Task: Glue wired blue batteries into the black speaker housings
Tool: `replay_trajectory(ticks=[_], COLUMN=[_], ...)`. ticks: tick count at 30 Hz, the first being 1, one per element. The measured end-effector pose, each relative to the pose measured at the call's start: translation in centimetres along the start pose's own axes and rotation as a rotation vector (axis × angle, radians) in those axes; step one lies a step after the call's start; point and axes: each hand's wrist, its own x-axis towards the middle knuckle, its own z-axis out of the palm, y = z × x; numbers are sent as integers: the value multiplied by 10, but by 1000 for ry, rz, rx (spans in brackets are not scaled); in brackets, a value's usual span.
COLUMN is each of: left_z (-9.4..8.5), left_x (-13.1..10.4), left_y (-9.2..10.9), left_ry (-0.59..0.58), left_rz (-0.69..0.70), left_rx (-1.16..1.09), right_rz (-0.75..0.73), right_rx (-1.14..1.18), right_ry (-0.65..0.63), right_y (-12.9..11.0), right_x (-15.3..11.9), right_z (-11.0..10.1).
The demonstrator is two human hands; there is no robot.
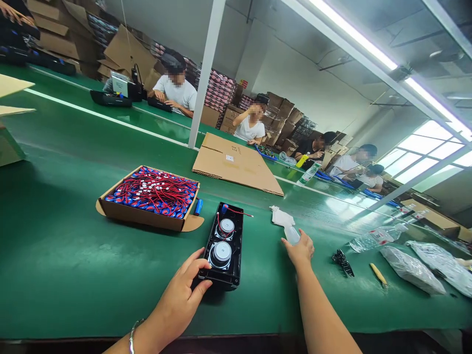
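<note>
My left hand [180, 296] grips the near left corner of a black speaker housing [236, 248], thumb against its front end. Two round speakers [222, 251] with pale backs sit inside it. Toward the far end is a blue battery [224, 209], its red and black lead trailing over the right rim to a white plug. To the right, my right hand [301, 250] pinches a small translucent white piece [292, 235], whose kind I cannot make out. Just beyond it lies a crumpled white piece [282, 217], touching or overlapping it.
An open carton [147, 222] of wired blue batteries stands left, a loose battery [198, 207] beside it. Flat cardboard [236, 162] lies behind. On the right are a black clip-like part [342, 263], yellow-handled tool [378, 275], plastic bottle [378, 238] and bags [413, 270]. Several people sit opposite.
</note>
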Motion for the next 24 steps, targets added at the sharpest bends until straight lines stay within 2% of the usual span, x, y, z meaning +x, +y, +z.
replay_trajectory(ticks=[2,4,5,7,8,9,11,12,15,17,19,21,24], left_z=[0,1,2,5,6,6,1,-5,-35,-60,-80,-92,-92], left_x=[0,1,1,1,1,1,-2,-4,-14,-22,-26,-26,-22], left_y=[0,-1,-1,-1,-1,0,0,-1,-18,-38,-60,-78,-93], left_ry=[-9,-17,-16,-7,-1,0,-6,-1,117,258,365,408,446], left_rz=[-13,-17,-14,-12,-17,-26,-40,-36,86,217,282,317,377], left_rx=[2,4,2,-4,-7,-7,17,54,306,550,764,906,1028], right_rz=[-143,-510,-703,-1002,-1080,-1090,-1063,-1043,-1012,-1001,-985,-914,-834], right_rx=[-1,104,184,211,160,126,58,41,29,-4,-101,-229,-287], right_ry=[60,107,39,-225,-382,-463,-532,-535,-482,-411,-341,-275,-222], right_y=[-19,-47,-63,-91,-103,-111,-121,-123,-126,-134,-150,-171,-200], right_x=[-17,-49,-70,-115,-137,-155,-176,-178,-152,-115,-72,-30,22], right_z=[-11,-26,-33,-45,-49,-51,-51,-49,-38,-26,-7,15,52])
